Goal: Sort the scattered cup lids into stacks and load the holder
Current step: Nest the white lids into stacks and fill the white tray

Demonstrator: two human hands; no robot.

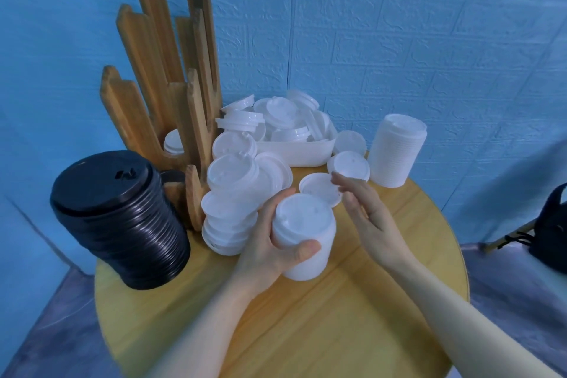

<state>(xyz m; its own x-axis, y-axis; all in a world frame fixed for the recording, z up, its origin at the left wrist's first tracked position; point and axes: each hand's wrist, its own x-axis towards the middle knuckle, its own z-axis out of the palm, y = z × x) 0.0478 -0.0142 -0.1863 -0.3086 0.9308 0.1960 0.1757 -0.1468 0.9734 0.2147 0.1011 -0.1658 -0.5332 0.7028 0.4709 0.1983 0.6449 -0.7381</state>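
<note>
White plastic lid stack (302,235), gripped in left hand (267,242) curled fingers (steadied for adding); right hand (362,205) fingers loose, empty, just beside.

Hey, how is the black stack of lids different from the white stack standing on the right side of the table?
The black stack is dark, wider and leans, at the table's left edge. The white stack is pale, narrower and stands straighter, near the right edge. No hand touches either. Both are tidy columns of nested lids resting on the table.
</note>
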